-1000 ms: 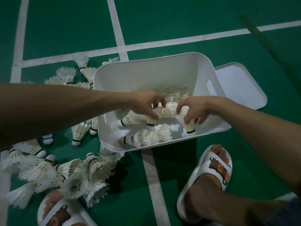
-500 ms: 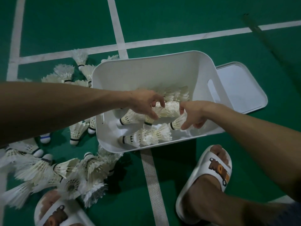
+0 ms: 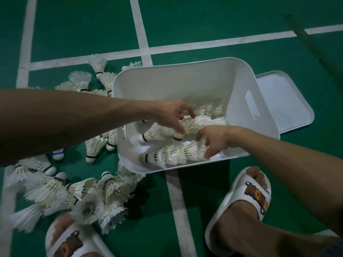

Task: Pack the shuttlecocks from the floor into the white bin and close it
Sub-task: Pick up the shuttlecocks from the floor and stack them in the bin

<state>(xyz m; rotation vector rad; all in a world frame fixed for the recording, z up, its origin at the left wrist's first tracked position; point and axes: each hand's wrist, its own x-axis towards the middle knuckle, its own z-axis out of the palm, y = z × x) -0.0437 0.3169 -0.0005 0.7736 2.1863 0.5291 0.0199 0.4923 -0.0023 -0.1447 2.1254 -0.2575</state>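
Shuttlecocks [image 3: 154, 133]: only partly packed; several nested rows lying inside the white bin [image 3: 176, 80], directly under the left hand [image 3: 170, 114] and the right hand [image 3: 217, 140]; a far bigger floor pile [image 3: 55, 188] left of the left hand and nearer the body, spilling round the bin's left wall and near corner on the green floor [image 3: 222, 25].

Right hand: 1 second back pinching a single shuttlecock, cork down, over the bin's near right corner; 0.5 seconds back laying it flat; now empty, fingers spread wide and fairly straight, tips brushing the feathers of the front row [image 3: 167, 156]; that piece let go and apparently added to the row.

Left hand: reaching in over the bin's left wall, thumb and fingers curled about the cork end of the middle row [image 3: 204, 121]; barely shifted across all 3 views; probably steadying that row during the set-down.

Bin's lid [image 3: 282, 101]: flat on the floor, right of and beyond the right hand, close against the bin's right wall; touching or tucked under, impossible to tell; untouched.

Meaning for the task: 1 more in, many still out; plenty of room left in the bin; next, most likely, a reach back left to the floor pile; closing a long way off.
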